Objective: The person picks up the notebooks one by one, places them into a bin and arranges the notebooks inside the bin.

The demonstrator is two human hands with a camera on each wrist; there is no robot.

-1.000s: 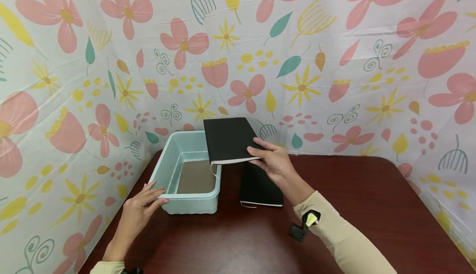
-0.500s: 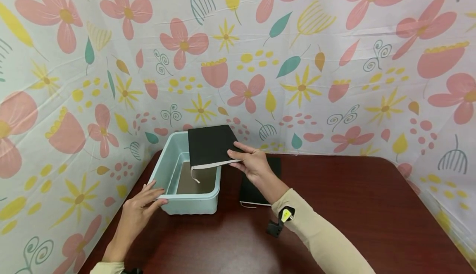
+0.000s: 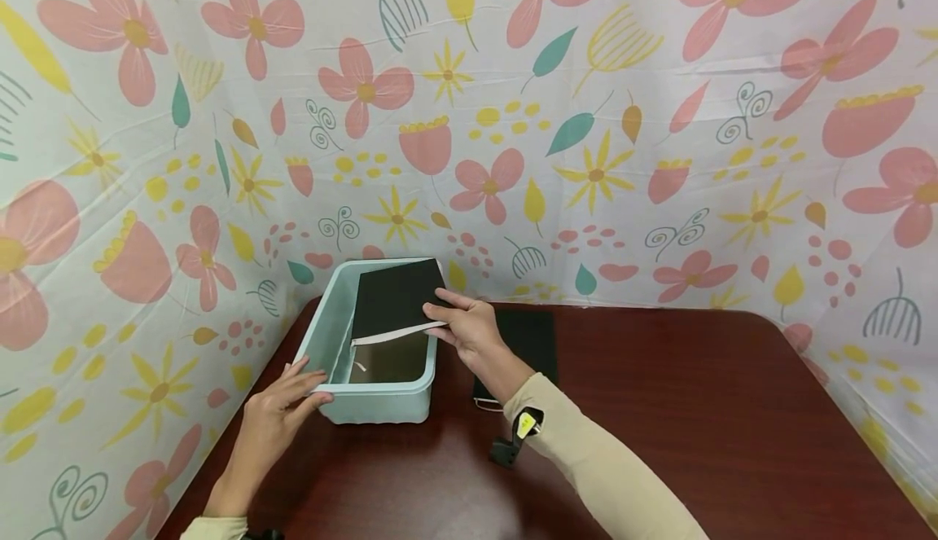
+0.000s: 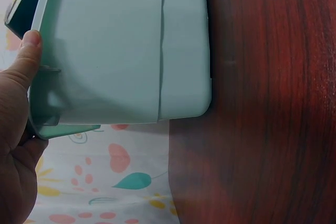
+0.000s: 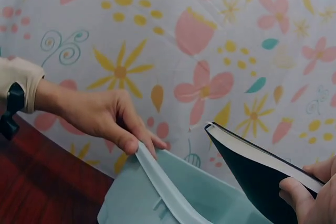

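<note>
My right hand (image 3: 472, 330) pinches a black notebook (image 3: 396, 300) by its right edge, thumb on top. The notebook is tilted over the light blue plastic bin (image 3: 377, 401), its left side dipping inside the rim. A pale ribbon marker hangs from its white page edge. At the bin's near left corner, my left hand (image 3: 274, 422) grips the rim; the left wrist view shows its thumb (image 4: 29, 51) against the rim's edge. Behind my right wrist, a second black notebook (image 3: 531, 340) lies on the table, partly hidden.
The bin stands at the left of a dark red-brown wooden table (image 3: 659, 426). A flat grey-brown surface (image 3: 392, 365) shows at the bin's bottom. Floral fabric (image 3: 623, 198) hangs close behind the table and along its left side.
My right hand has carried the black notebook left and lower, from above the bin's right side to partly inside its rim. My left hand has stayed on the bin.
</note>
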